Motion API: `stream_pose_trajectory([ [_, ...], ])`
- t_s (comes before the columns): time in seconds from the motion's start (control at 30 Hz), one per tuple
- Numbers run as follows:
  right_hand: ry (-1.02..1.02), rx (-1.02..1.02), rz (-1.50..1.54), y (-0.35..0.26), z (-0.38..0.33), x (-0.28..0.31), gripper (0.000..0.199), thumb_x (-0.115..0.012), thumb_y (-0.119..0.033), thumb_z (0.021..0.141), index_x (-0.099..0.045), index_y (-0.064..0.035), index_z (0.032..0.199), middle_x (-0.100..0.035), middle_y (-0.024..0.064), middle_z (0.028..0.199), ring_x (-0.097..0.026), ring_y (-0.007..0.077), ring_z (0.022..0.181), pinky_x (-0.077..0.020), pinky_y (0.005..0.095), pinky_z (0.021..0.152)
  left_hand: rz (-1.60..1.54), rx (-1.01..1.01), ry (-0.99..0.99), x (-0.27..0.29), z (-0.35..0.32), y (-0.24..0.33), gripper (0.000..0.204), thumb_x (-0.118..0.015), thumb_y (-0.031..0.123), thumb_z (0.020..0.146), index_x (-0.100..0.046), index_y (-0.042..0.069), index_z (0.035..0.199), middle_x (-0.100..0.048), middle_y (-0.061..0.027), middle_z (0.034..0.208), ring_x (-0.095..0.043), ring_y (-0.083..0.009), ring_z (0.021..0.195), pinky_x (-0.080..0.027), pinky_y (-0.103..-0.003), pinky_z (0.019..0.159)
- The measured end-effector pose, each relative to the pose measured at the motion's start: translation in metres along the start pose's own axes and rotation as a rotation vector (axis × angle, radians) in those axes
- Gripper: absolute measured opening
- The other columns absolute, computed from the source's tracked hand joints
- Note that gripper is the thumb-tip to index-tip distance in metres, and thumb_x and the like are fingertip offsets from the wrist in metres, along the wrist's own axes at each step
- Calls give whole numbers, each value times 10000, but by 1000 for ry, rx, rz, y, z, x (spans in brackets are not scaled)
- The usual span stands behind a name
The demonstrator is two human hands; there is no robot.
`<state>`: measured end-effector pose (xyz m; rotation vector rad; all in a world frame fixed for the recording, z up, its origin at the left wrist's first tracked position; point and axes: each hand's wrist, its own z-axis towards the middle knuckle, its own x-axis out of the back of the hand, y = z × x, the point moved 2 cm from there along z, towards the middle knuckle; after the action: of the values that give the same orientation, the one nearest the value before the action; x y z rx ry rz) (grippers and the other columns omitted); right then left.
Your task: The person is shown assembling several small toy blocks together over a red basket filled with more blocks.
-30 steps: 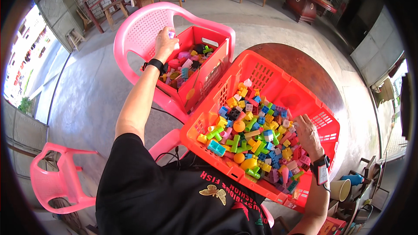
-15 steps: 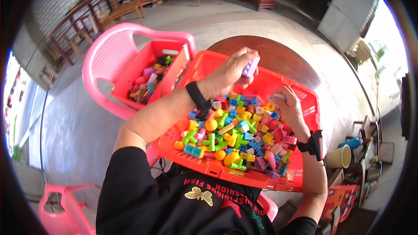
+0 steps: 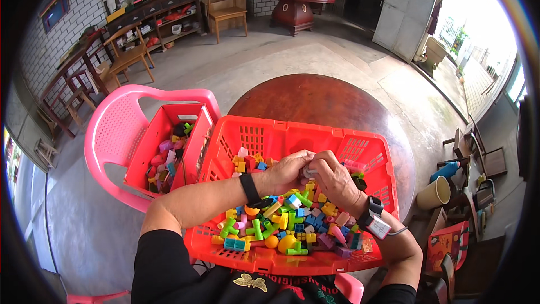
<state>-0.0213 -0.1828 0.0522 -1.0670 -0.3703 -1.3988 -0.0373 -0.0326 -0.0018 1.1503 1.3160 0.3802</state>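
Observation:
My left hand (image 3: 288, 171) and my right hand (image 3: 336, 179) meet above the middle of a red plastic basket (image 3: 270, 263). Their fingers are closed around a pale greyish building block (image 3: 309, 173), mostly covered by the fingertips. Whether a second block is hidden in the left hand, I cannot tell. Below, many-coloured toy building blocks (image 3: 261, 228) lie heaped in the basket, with green pipe-shaped pieces and an orange-yellow ball (image 3: 271, 242) among them.
The basket rests at a round brown table (image 3: 304, 98). To its left, a pink plastic chair (image 3: 115, 124) bears a red box (image 3: 188, 177) of more toy pieces. A cream bucket (image 3: 433, 194) stands at the right; wooden chairs (image 3: 228, 14) and shelves are farther back.
My hands have come together over the basket. The light purple block seen in my left hand no longer shows plainly. My view has tilted up, showing more of the room.

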Motion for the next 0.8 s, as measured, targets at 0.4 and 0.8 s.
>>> stream_pose_trajectory([
  [0.4,80,-189,12,28,-1,2,191,-574,9,801,-501,-22,974,-485,159,922,-535,372,837,-466,412,704,-55,34,-95,-8,-4,-6,319,-499,428,925,-487,134,1048,-562,-33,868,-517,-126,611,-435,-271,546],
  [0.8,-65,-61,59,7,-1,-5,268,-579,37,765,-551,0,1029,-480,166,1007,-521,340,935,-477,389,788,-106,-87,76,12,5,-5,192,-369,297,995,-482,162,1072,-517,24,902,-508,-100,739,-447,-272,670],
])
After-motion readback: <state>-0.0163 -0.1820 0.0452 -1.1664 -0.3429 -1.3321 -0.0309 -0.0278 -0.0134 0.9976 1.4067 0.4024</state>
